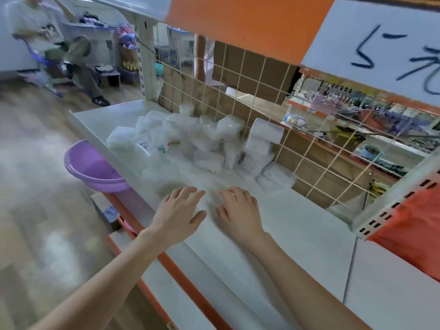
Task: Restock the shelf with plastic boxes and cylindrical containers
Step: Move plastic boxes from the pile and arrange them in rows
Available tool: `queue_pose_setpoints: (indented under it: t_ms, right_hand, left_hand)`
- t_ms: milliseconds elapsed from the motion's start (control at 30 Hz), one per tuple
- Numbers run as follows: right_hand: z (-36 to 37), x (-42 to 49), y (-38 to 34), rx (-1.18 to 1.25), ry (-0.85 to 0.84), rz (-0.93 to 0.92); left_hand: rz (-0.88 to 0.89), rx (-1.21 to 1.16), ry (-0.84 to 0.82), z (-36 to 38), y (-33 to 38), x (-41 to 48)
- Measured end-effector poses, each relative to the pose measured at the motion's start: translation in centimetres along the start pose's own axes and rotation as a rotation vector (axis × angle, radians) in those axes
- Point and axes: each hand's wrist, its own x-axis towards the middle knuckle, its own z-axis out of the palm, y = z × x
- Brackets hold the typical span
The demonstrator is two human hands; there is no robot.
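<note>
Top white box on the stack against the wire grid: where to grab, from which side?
Take the top white box by its two short ends, coming from the front and slightly above. Its back seems to lean on the wire grid, so fingers likely won't fit behind, while both ends look free. Lift straight up off the stack.

Shelf (273,217) white, orange strip along front edge. Plastic boxes (209,160) mid-frame: frosted clear-white. Basin (92,167) at left: lilac purple. Wire grid (262,75) cream, square mesh; brown cardboard (273,72) behind. Upper right: white sign (381,25), dark blue strokes.
</note>
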Motion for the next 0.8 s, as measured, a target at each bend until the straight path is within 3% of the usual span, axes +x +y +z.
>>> queue_pose_setpoints:
  t_ms: [300,367,500,800]
  right_hand:
    - [2.6,5.8,-5.2,0.15,0.022,0.073]
    - [3.1,7.2,-6.8,0.222,0.039,0.124]
    - [4.0,9.1,-8.8,0.304,0.08,0.209]
    - [4.5,10.0,-10.6,0.552,0.189,0.338]
  left_hand:
    - [0.062,-0.014,0.063,-1.6,-6.7,2.3]
    - [0.018,0.03,0.104,-2.2,-9.1,2.8]
    - [-0.093,0.109,0.028,-2.3,-12.7,4.2]
    - [-0.025,-0.072,-0.001,-2.7,-14.6,6.0]
